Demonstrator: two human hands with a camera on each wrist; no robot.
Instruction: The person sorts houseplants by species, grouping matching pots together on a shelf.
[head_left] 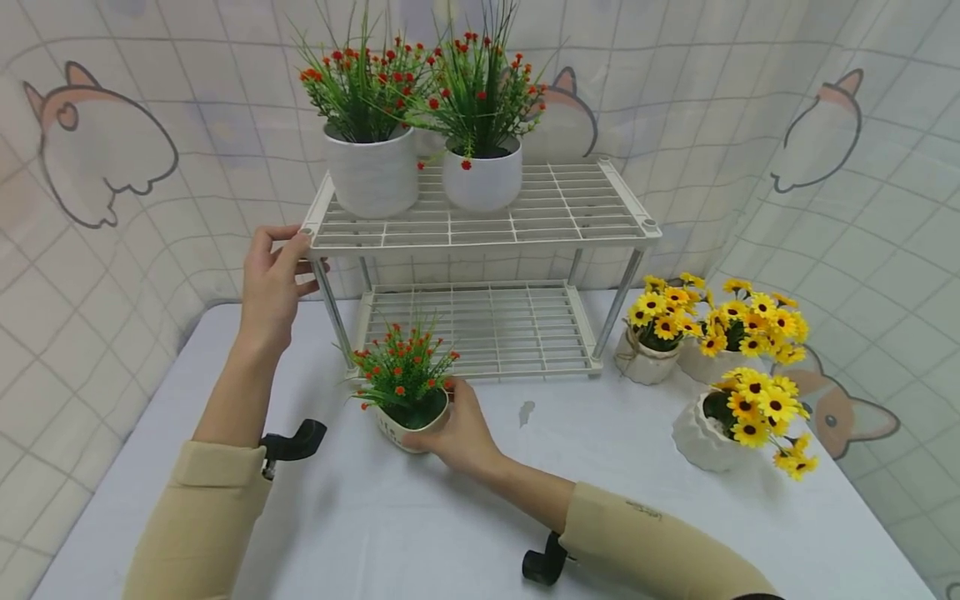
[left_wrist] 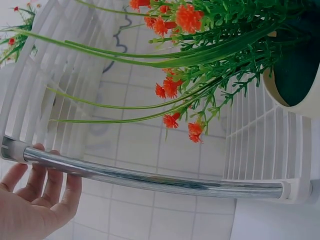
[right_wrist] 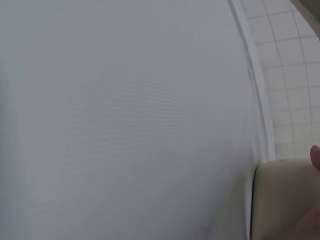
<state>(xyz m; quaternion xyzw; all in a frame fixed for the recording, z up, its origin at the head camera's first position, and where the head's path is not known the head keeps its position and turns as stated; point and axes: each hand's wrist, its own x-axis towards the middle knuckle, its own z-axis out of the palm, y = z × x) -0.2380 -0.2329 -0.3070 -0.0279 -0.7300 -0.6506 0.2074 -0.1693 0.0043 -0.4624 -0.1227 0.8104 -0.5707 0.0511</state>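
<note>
My left hand (head_left: 273, 279) holds the top left front corner of a white two-tier wire rack (head_left: 480, 245). In the left wrist view its fingers (left_wrist: 52, 187) curl behind the metal post (left_wrist: 150, 180) just below the upper shelf. My right hand (head_left: 465, 437) grips the side of a small cream flower pot (head_left: 397, 429) with red flowers and green leaves. That pot is at the front left of the lower shelf (head_left: 487, 329), low over the white tabletop. In the right wrist view only part of the pot (right_wrist: 282, 200) shows, at the lower right.
Two larger white pots, one at the left (head_left: 372, 179) and one beside it (head_left: 482, 179), stand on the upper shelf with red flowers. Right of the rack are several white pots of yellow flowers (head_left: 761, 404), one tilted forward. A patterned curtain (head_left: 187, 242) surrounds the table.
</note>
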